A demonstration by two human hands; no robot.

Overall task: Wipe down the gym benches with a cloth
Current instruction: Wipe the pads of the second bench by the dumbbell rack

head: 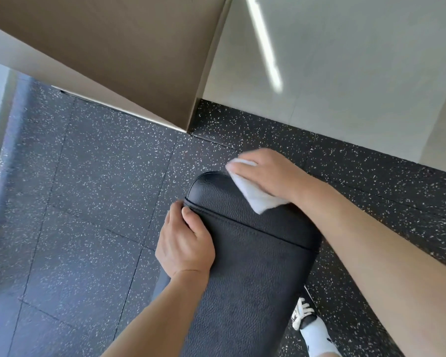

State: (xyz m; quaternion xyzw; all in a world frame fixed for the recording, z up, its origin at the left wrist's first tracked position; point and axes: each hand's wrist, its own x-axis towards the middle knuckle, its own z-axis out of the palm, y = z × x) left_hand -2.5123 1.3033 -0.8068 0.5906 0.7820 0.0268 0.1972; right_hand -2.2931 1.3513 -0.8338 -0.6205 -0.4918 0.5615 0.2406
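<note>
A black padded gym bench [255, 266] runs from the bottom centre up to a rounded end near the middle of the view. My right hand [268, 173] lies on a white cloth [255, 195] at the far right corner of that end, fingers curled over the cloth's top edge. My left hand [186, 243] grips the bench's left edge by the stitched seam, thumb on top and fingers wrapped down the side.
Black speckled rubber floor tiles [88, 202] surround the bench. A beige wall corner [144, 73] and a white wall [345, 73] stand just beyond the bench end. A foot in a white sock and black-and-white shoe [309, 323] stands at the bench's right side.
</note>
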